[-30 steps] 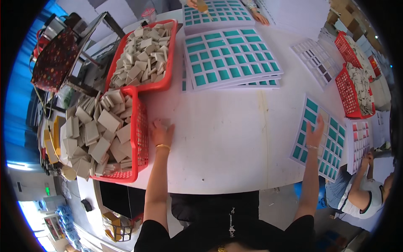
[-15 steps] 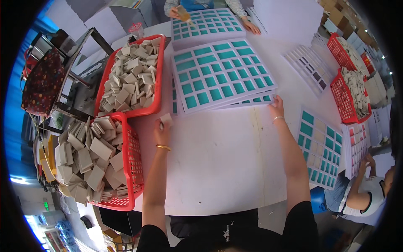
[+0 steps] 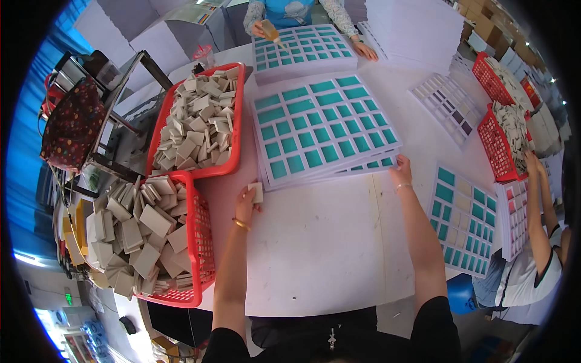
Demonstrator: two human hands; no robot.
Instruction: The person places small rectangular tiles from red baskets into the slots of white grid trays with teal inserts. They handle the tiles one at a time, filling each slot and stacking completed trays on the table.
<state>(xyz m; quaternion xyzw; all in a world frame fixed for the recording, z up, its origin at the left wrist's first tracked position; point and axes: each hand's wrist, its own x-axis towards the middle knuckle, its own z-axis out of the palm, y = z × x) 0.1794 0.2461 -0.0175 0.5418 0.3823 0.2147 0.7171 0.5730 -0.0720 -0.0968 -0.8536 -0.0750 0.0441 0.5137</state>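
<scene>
My left hand is closed around a small beige square tile, just off the near left corner of a white grid board with teal rectangular cells. That board lies on top of other similar boards, slightly askew. At the stack's near right corner, my right hand has its fingers closed on the board edge; the thumb's exact grip is hard to see. A red basket heaped with beige tiles stands left of my left forearm. Behind it is another red basket with smaller tiles.
Across the white table, a person holds a bottle over another teal-celled board. A partly filled board lies right of my right arm. Farther right are red baskets and another person's arms.
The scene sits lower in the picture. The tile in my left hand is turned more upright. My right hand stays at the board corner. The person at right has reached up toward a red basket.
</scene>
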